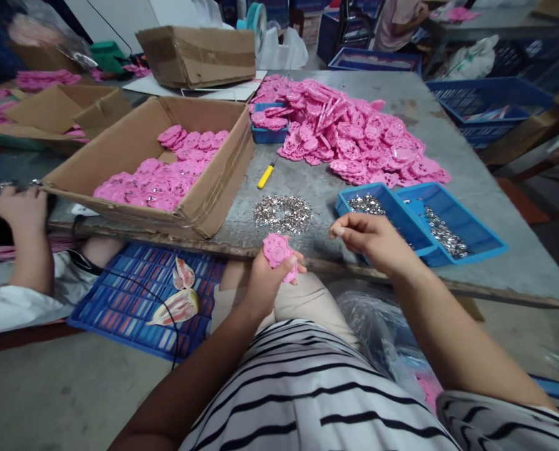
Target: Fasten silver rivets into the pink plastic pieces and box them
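My left hand [265, 282] is closed around a pink plastic piece [277, 250] with a scalloped edge, held over my lap at the table's front edge. My right hand [368, 237] is raised beside the near blue bin, thumb and fingertips pinched together; whatever sits between them is too small to make out. Between the hands and a little beyond lies a ring-shaped heap of small shiny metal parts [265, 216]. More such metal parts fill the bottoms of the left blue bin [411, 235] and the right blue bin [479, 228].
A large pile of pink pieces [350, 125] covers the table's back. An open cardboard box [214, 207] with pink pieces stands left. A yellow-handled screwdriver [266, 176] lies beside it. Another person's hand [23, 210] is at far left. A blue crate [133, 300] sits below.
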Tool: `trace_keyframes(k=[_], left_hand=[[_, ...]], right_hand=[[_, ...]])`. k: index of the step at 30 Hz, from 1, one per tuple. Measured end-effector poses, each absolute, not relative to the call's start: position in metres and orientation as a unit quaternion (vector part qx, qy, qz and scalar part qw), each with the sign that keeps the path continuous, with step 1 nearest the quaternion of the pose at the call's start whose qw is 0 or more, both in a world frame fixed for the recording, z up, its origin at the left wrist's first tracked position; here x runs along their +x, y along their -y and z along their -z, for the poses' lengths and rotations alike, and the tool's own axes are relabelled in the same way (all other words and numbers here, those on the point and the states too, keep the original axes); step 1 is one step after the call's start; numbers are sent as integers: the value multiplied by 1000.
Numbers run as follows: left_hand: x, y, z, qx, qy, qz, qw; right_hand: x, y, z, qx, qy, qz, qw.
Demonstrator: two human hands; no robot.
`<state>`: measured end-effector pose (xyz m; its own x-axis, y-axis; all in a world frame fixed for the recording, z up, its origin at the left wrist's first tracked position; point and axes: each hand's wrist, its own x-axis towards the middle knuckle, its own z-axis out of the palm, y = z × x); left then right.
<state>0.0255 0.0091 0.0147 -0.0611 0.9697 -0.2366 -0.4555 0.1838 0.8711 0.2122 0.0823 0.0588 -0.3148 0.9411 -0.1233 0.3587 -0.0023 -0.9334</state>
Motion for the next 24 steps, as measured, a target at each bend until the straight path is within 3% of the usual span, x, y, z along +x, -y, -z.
trace_keyframes(k=[6, 16, 24], left_hand=[[33, -9, -29, 287, -485, -603, 564], [38, -17, -22, 285, -531, -599, 527], [38, -16, -20, 201, -511, -624, 556]], right_hand=[[184, -67, -48, -429, 590, -623, 284], [174, -63, -46, -412, 717, -494, 270], [159, -50, -23, -428, 639, -542, 338]])
